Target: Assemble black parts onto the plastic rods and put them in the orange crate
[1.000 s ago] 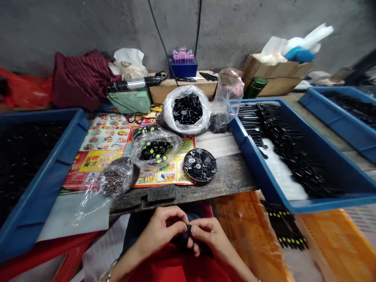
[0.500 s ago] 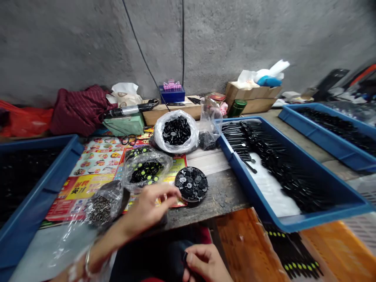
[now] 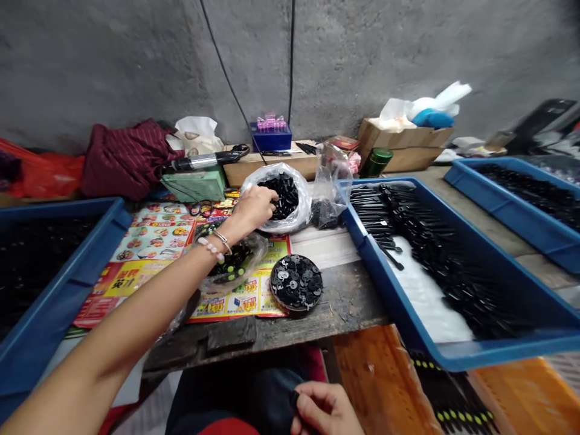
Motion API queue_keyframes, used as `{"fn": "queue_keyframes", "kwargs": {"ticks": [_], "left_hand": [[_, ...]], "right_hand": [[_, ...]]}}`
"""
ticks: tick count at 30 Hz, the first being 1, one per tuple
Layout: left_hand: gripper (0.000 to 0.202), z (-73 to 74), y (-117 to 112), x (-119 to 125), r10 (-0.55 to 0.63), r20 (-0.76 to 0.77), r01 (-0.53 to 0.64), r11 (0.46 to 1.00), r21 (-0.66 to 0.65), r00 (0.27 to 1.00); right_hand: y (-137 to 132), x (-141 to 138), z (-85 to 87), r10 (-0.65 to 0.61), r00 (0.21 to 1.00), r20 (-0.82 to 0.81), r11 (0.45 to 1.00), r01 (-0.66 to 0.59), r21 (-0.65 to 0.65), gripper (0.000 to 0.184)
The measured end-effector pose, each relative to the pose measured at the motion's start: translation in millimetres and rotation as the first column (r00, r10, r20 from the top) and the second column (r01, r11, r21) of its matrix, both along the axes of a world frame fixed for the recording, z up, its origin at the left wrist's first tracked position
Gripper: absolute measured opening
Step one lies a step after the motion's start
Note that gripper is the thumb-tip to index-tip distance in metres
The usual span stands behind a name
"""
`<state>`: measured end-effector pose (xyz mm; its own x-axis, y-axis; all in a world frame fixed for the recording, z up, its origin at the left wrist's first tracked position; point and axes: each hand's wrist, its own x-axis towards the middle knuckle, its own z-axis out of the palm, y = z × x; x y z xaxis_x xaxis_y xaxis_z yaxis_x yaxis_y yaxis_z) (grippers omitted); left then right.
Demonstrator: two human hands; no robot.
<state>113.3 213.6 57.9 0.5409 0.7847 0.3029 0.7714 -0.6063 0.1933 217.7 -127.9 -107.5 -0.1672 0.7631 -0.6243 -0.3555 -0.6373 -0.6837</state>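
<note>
Workbench (image 3: 351,296) set with loose black parts, as viewed from the head. By the right hand (image 3: 328,408), below the front edge, a small black piece (image 3: 294,399) is clamped between thumb and fingers, its upper end left exposed at the fingertips. Left hand (image 3: 259,202) is placed across the left rim of a large plastic bag (image 3: 302,208), toward the back edge; its fingertips are set at the black parts (image 3: 285,196) inside, but whether any is gripped cannot be told. A smaller bag (image 3: 259,249) is partly covered by the left forearm (image 3: 149,302). Near the front edge, black discs (image 3: 296,281) are heaped in a round container (image 3: 296,313). At the right, the front edge is overhung by a blue tray (image 3: 498,353).
</note>
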Motion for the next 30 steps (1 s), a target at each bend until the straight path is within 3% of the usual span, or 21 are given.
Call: {"fn": "queue_keyframes", "kwargs": {"ticks": [3,5,7,12,18,23,26,28,30], "left_hand": [[0.025,9.9,-17.8,-10.9,-0.023,0.172,0.028,0.999,-0.028,0.985],[0.024,12.1,-40.8,-22.6,-0.041,0.386,0.109,0.982,-0.157,0.921],[0.017,8.4,-68.8,-37.0,-0.057,0.483,0.232,0.922,-0.31,0.874],[0.014,-15.8,-124.1,-67.3,-0.026,0.383,0.11,0.974,-0.199,0.923],[0.017,-44.0,-155.3,-64.4,-0.245,0.374,0.338,0.918,-0.206,0.894],[0.018,-59.9,-164.0,-50.5,-0.308,0.363,0.393,0.9,-0.187,0.879],[0.023,-66.5,-167.1,-33.2,-0.489,0.281,0.529,0.845,-0.083,0.826],[0.029,-69.8,-171.2,-15.5,-0.622,0.146,0.629,0.777,0.0,0.769],[0.032,-72.2,-175.3,3.4,-0.679,-0.013,0.678,0.733,0.047,0.734]], "right_hand": [[2.9,3.3,5.7,0.038,0.999,0.003,0.999,-0.038,0.029,0.063],[3.8,1.3,10.4,0.039,0.999,0.015,0.998,-0.04,0.053,0.063],[4.3,-3.1,13.3,0.021,0.999,0.03,0.997,-0.023,0.069,0.064],[16.5,-10.5,16.1,-0.039,0.996,0.086,0.993,0.029,0.116,0.062],[45.9,2.6,24.3,-0.066,0.987,0.144,0.979,0.036,0.2,0.055],[40.4,4.1,27.1,-0.046,0.977,0.21,0.975,-0.002,0.222,0.051],[27.7,-4.4,23.3,0.029,0.966,0.257,0.973,-0.086,0.215,0.038],[19.4,-10.7,21.0,0.052,0.954,0.296,0.971,-0.117,0.207,0.029],[12.7,-15.0,21.0,0.053,0.939,0.34,0.966,-0.134,0.22,0.023]]}}
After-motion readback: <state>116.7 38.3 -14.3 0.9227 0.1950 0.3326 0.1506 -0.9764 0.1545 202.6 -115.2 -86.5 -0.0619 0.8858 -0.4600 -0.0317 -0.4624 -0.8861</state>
